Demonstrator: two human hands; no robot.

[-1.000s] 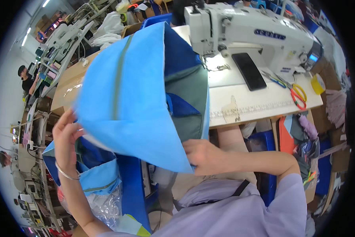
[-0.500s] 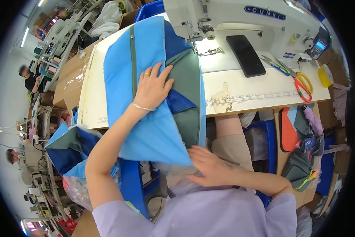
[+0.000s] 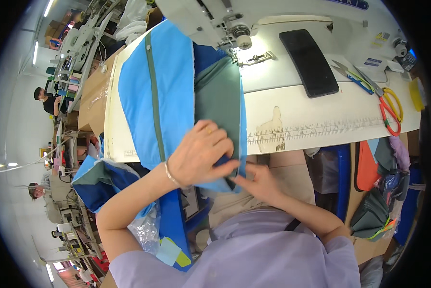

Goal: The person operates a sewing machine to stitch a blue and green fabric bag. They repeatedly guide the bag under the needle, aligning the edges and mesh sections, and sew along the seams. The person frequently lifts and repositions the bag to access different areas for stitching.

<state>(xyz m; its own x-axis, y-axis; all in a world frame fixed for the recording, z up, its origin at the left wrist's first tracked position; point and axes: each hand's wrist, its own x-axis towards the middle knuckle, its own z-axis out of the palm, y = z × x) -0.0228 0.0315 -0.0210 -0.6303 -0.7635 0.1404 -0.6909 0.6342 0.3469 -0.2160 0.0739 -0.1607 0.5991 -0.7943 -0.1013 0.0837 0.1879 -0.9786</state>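
A light blue fabric piece (image 3: pixel 174 91) with a dark green strip (image 3: pixel 153 91) down it lies on the sewing table and drapes over its front edge. Beside the strip is a dark green panel (image 3: pixel 220 101), its far end under the needle area of a white sewing machine (image 3: pixel 304 31). Some navy mesh (image 3: pixel 207 55) shows by it. Slightly blurred, my left hand (image 3: pixel 201 156) is closed over the near end of the layers. My right hand (image 3: pixel 259 183) pinches the fabric's near right corner, close to the left fingertips.
Right of the fabric lie a black phone (image 3: pixel 309 62), scissors with red and yellow handles (image 3: pixel 388 113) and a yellow tape roll (image 3: pixel 416 93). A printed ruler (image 3: pixel 321 126) runs along the table's front edge. More sewn fabric (image 3: pixel 98 185) hangs at the left. People sit at machines far left.
My left hand has moved from flat on the blue fabric toward me and right, now gripping the near end. My right hand has risen to the corner. The blue near flap is gathered in.
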